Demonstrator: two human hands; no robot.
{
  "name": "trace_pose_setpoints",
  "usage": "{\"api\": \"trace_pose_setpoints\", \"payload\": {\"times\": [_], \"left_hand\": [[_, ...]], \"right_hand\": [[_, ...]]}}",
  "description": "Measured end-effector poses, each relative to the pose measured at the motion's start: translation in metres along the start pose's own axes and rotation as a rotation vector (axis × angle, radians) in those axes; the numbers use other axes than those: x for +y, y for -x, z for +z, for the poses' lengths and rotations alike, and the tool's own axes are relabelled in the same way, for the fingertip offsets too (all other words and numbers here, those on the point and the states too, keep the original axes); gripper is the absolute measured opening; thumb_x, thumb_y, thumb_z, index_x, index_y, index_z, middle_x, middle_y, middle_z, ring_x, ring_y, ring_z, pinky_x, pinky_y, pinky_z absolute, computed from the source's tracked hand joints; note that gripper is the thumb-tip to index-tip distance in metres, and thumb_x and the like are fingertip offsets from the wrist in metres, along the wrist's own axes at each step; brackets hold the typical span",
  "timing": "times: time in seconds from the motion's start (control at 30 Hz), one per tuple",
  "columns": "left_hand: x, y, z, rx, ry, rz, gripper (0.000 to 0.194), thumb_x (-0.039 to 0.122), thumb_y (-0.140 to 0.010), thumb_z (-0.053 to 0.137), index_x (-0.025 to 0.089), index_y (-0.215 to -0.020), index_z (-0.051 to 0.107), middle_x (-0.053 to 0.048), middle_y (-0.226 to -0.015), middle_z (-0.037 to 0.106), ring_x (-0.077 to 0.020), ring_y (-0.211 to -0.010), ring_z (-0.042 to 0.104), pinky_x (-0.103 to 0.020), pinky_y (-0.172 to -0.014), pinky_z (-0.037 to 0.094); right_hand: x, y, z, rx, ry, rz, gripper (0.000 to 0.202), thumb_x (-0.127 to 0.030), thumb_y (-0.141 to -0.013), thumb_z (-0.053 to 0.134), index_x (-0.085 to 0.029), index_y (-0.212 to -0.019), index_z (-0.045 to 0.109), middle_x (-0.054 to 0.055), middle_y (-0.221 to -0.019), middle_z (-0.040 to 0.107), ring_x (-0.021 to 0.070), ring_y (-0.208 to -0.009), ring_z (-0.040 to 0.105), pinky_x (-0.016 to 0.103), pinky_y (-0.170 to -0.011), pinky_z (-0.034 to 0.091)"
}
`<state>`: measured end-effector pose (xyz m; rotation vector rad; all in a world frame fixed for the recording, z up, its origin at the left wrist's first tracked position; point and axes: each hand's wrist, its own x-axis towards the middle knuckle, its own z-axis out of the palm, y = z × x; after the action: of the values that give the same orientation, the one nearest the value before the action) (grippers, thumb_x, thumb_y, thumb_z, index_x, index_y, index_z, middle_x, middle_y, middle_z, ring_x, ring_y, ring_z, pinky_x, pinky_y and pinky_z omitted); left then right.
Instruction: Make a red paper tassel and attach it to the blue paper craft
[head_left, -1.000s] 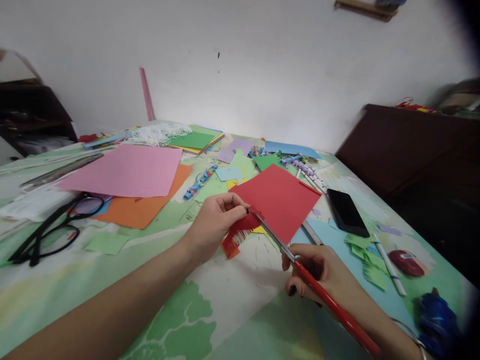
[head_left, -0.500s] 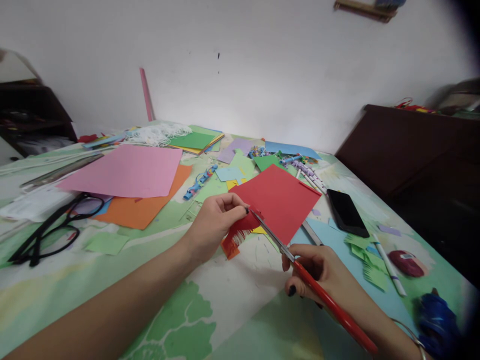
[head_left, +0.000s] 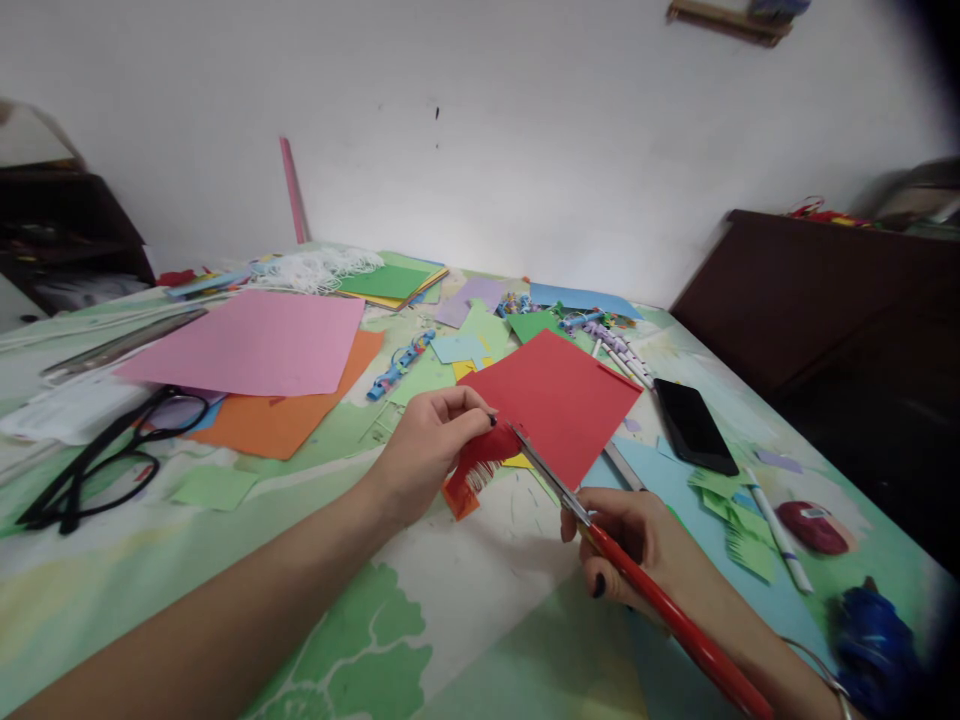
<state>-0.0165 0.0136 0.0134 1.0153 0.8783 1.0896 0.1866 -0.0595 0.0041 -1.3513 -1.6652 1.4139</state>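
Note:
Between thumb and fingers, my left hand (head_left: 431, 445) pinches a strip of red paper (head_left: 487, 452) whose lower edge is cut into a fine fringe. My right hand (head_left: 630, 545) is closed around red-handled scissors (head_left: 559, 482), their blade tips at the right end of the strip. A larger red sheet (head_left: 559, 390) lies flat just behind the blades. Below the strip sits a small orange paper piece (head_left: 460, 498), partly covered by the fringe.
A pink sheet (head_left: 255, 340) overlaps an orange sheet (head_left: 277, 425) on the left, near black glasses (head_left: 142, 450). To the right lie a phone (head_left: 694, 425), fringed green scraps (head_left: 739, 525), a white stick (head_left: 780, 530) and a dark red mouse-shaped object (head_left: 814, 527).
The right thumb and scissor handle have shifted slightly down and right. The blade tips have drawn back a little from the strip. My left hand stays nearly in place.

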Motion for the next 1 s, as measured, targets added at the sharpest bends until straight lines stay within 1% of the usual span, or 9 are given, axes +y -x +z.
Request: {"api": "trace_pose_setpoints", "payload": {"times": [0.13,0.3,0.47,0.67,0.87,1.0], "left_hand": [[0.0008,0.0009,0.0002,-0.007,0.016,0.014,0.011,0.019,-0.065,0.065,0.016,-0.061,0.055,0.0,-0.06,0.06,-0.0127,-0.058,0.058,-0.024,-0.055,0.045],[0.0006,0.0015,-0.0002,-0.011,-0.043,0.006,0.012,0.02,-0.066,0.064,0.016,-0.063,0.053,-0.004,-0.063,0.063,-0.0174,-0.064,0.063,-0.02,-0.044,0.039],[-0.0002,0.0012,-0.0009,-0.022,-0.051,-0.004,0.012,0.021,-0.066,0.064,0.017,-0.064,0.052,-0.006,-0.064,0.065,-0.0217,-0.068,0.066,-0.019,-0.04,0.038],[0.0012,0.0025,-0.0005,-0.023,-0.052,-0.014,0.012,0.02,-0.066,0.063,0.017,-0.063,0.052,-0.005,-0.065,0.066,-0.0177,-0.061,0.063,-0.019,-0.04,0.038],[0.0016,0.0027,0.0008,-0.015,-0.049,-0.019,0.011,0.018,-0.066,0.062,0.017,-0.063,0.052,-0.004,-0.063,0.063,-0.0182,-0.063,0.063,-0.019,-0.04,0.039],[0.0019,0.0029,0.0008,-0.014,-0.036,-0.012,0.012,0.018,-0.066,0.063,0.016,-0.061,0.052,-0.002,-0.06,0.061,-0.0126,-0.053,0.057,-0.019,-0.04,0.039]], "right_hand": [[0.0025,-0.0001,-0.0009,-0.016,-0.021,0.003,0.021,-0.028,-0.069,0.069,-0.016,-0.078,0.055,-0.006,-0.056,0.044,0.0078,-0.05,0.033,0.02,-0.046,0.027],[0.0025,0.0001,-0.0014,-0.02,-0.016,0.001,0.021,-0.029,-0.071,0.07,-0.016,-0.079,0.055,-0.006,-0.056,0.045,0.0074,-0.049,0.031,0.02,-0.045,0.027],[0.0009,0.0,-0.0006,-0.019,-0.047,0.007,0.027,-0.033,-0.069,0.074,-0.016,-0.078,0.055,-0.005,-0.056,0.046,0.0076,-0.05,0.032,0.021,-0.046,0.028],[0.0008,-0.0007,0.0,-0.013,-0.061,0.024,0.029,-0.033,-0.066,0.077,-0.016,-0.075,0.055,-0.005,-0.057,0.049,0.008,-0.052,0.034,0.02,-0.047,0.028],[0.0005,-0.0011,0.0002,-0.004,-0.065,0.031,0.032,-0.036,-0.065,0.079,-0.017,-0.071,0.054,-0.004,-0.056,0.048,0.0087,-0.051,0.036,0.021,-0.047,0.029],[-0.0017,-0.0009,0.0011,0.006,-0.053,0.042,0.029,-0.034,-0.065,0.078,-0.016,-0.071,0.056,-0.003,-0.056,0.051,0.0093,-0.052,0.037,0.021,-0.047,0.029]]}}
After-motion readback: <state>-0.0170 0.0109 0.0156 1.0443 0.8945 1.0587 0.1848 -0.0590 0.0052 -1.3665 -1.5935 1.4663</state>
